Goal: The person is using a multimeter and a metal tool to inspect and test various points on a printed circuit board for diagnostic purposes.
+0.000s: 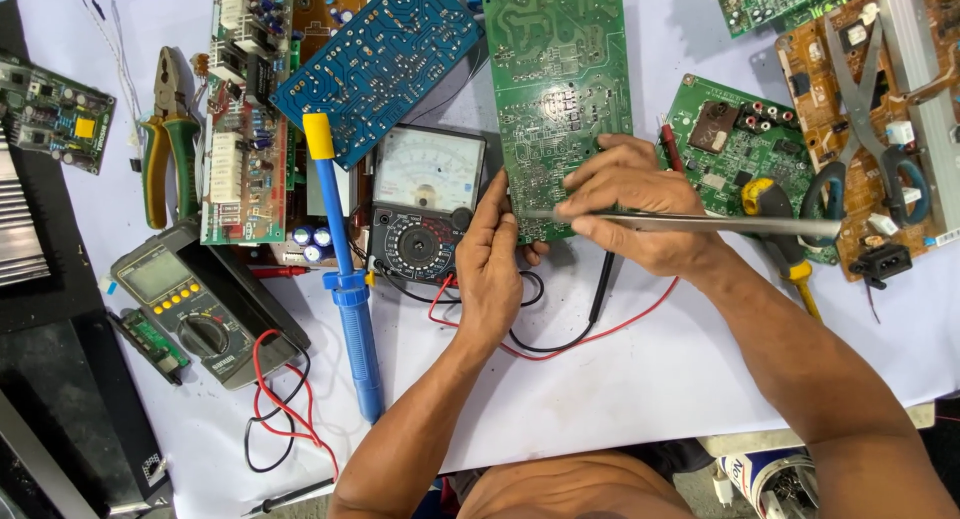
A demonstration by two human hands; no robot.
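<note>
The right hand point(640, 214) has its grip closed on long metal tweezers point(690, 222), tips seemingly touching the green circuit board point(556, 89). The left hand point(490, 264) pinches that board's lower edge, beside the analog meter point(425, 204).

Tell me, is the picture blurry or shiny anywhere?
Head view: bright, even light with soft shadows; the green circuit board looks sharp; the long metal tool in the right hand glints a little; the left hand is clear; table edges bend slightly.

My bench wears a white sheet point(640, 399) (evenly lit, faintly lilac). A black slab point(60, 379) lies at my left; grey floor point(690, 494) shows below.
</note>
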